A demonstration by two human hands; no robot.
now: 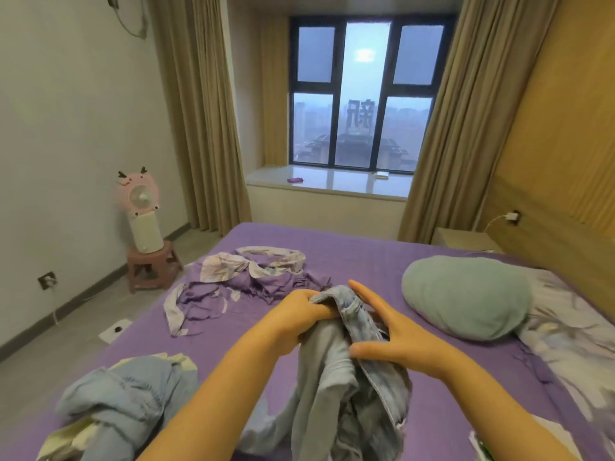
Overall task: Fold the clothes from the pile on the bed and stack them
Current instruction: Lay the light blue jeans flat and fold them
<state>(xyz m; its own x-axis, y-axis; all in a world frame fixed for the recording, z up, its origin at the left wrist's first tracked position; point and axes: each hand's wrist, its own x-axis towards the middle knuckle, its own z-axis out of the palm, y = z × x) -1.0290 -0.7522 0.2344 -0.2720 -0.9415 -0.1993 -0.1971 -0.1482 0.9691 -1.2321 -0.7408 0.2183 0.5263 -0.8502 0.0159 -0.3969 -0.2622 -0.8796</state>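
A pair of light blue jeans (pixel 346 387) hangs bunched above the purple bed (pixel 366 257). My left hand (pixel 299 314) grips the top edge near the waistband with curled fingers. My right hand (pixel 392 331) lies against the right side of the jeans, fingers spread, thumb pressed on the cloth. A pile of light blue and pale yellow clothes (pixel 123 400) lies at the near left of the bed. A crumpled purple and floral garment (pixel 239 281) lies further back, left of centre.
A green pillow (pixel 466 297) rests on the right of the bed over a floral quilt (pixel 572 341). A pink fan (pixel 139 207) stands on a stool by the left wall. Window and curtains are beyond the bed's far edge.
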